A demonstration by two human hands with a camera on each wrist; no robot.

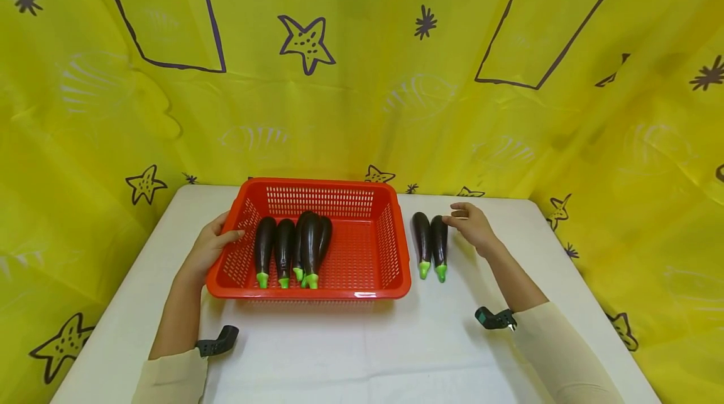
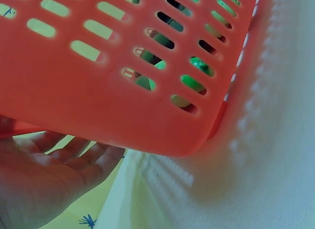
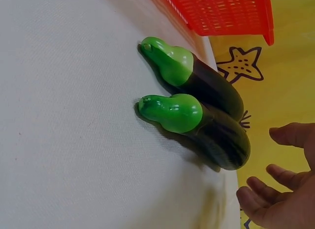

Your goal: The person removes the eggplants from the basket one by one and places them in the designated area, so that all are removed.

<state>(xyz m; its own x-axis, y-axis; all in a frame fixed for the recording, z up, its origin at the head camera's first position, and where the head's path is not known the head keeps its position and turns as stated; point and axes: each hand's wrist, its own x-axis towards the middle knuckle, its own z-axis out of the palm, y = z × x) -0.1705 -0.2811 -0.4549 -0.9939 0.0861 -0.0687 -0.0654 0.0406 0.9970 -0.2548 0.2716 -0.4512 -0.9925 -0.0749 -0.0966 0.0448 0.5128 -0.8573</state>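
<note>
The bare left hand (image 1: 206, 250) is set in a grip, thumb on one side and fingers on the other, though the fingers' exact curl is hard to judge. The bare right hand (image 1: 474, 227) reaches inward, fingers loosely extended, thumb apart. Both forearms (image 1: 517, 281) slant inward from long cream fabric sleeves (image 1: 565, 354).

No text, label, brand or number can be read in the head view or in either wrist view. The yellow cloth (image 1: 351, 115) behind the table (image 1: 430, 354) bears only pictorial marks: dark starfish outlines (image 1: 307, 46), spiky asterisk-like bursts (image 1: 425, 22) and pale striped fish shapes (image 1: 421, 96), with no legible lettering among them.
</note>
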